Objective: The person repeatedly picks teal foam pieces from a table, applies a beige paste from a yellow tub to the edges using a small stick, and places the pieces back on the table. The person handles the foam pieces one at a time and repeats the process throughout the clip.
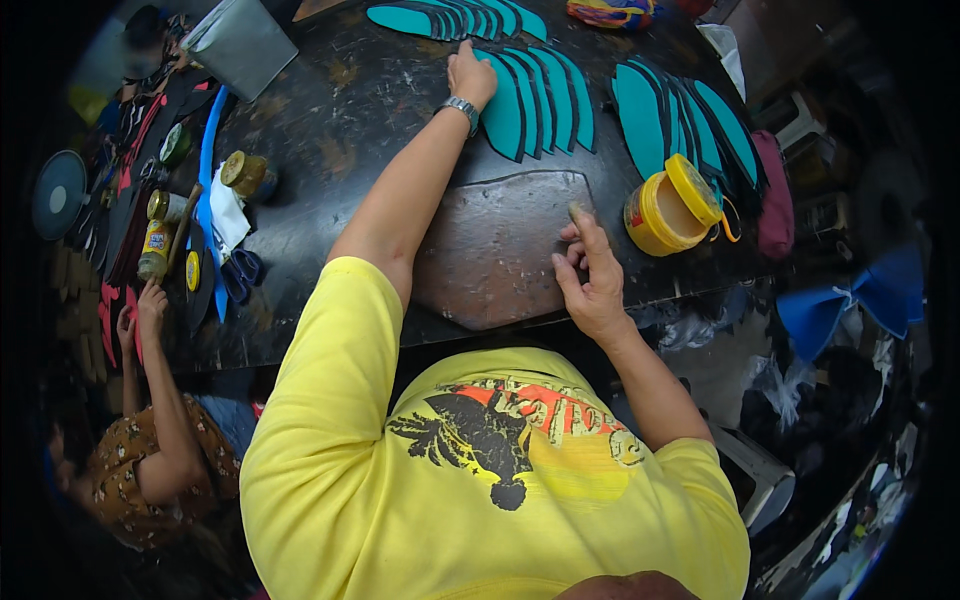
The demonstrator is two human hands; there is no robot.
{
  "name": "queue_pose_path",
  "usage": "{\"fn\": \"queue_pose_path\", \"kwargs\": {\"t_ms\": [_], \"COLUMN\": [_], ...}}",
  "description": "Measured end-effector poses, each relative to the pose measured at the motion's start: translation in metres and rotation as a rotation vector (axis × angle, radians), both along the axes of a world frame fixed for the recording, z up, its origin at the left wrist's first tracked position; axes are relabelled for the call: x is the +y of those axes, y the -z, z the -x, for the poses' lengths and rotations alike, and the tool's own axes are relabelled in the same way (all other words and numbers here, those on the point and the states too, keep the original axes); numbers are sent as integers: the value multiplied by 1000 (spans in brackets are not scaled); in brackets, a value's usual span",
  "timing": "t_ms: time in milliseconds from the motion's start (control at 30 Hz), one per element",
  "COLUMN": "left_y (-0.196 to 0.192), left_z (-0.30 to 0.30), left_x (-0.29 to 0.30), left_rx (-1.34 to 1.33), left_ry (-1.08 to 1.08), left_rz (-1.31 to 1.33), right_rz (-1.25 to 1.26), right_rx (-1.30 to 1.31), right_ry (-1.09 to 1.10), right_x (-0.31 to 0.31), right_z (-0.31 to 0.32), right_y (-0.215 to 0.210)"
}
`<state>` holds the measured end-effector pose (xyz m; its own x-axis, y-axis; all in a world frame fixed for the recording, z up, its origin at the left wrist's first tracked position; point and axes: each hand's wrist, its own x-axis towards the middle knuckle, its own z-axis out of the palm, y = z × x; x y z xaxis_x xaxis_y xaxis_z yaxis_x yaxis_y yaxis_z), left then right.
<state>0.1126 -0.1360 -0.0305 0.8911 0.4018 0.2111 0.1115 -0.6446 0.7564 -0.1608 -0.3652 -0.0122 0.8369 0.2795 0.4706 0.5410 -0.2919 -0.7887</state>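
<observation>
A fan of overlapping teal sole-shaped pieces with dark edges (510,108) lies ahead of me. My left hand (471,76), wearing a metal watch, reaches to its upper left end. The index finger is stretched out; the other fingers are partly hidden, and I see nothing held. Above the worn brown board (495,250), my right hand (592,275) holds nothing. Its stained index finger points forward and its thumb stands apart. Right of that hand stands a yellow tub (655,222) of pale tan paste, its yellow lid (693,188) tilted up at the rim.
More teal pieces lie at the far edge (415,20) and far right (640,115). A grey bin (240,45), a brown-stained jar (245,173) and a blue strip (208,190) occupy the table's left. A co-worker's hand (152,308) is beside a bottle (155,250) there.
</observation>
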Motion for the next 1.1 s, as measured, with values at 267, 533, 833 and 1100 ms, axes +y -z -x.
{"fn": "queue_pose_path", "kwargs": {"t_ms": [267,533,833,1100], "left_y": [-34,-52,-36,-56], "left_z": [50,107,100,116], "left_x": [-26,-130,-171,-150], "left_rx": [-256,361,442,232], "left_ry": [295,843,742,692], "left_rz": [-148,825,822,945], "right_rz": [9,205,576,447], "right_rx": [-187,-13,105,-11], "right_ry": [12,424,447,54], "right_x": [-29,-132,-132,-89], "right_z": [6,-164,-223,-209], "right_y": [-61,-92,-53,-108]}}
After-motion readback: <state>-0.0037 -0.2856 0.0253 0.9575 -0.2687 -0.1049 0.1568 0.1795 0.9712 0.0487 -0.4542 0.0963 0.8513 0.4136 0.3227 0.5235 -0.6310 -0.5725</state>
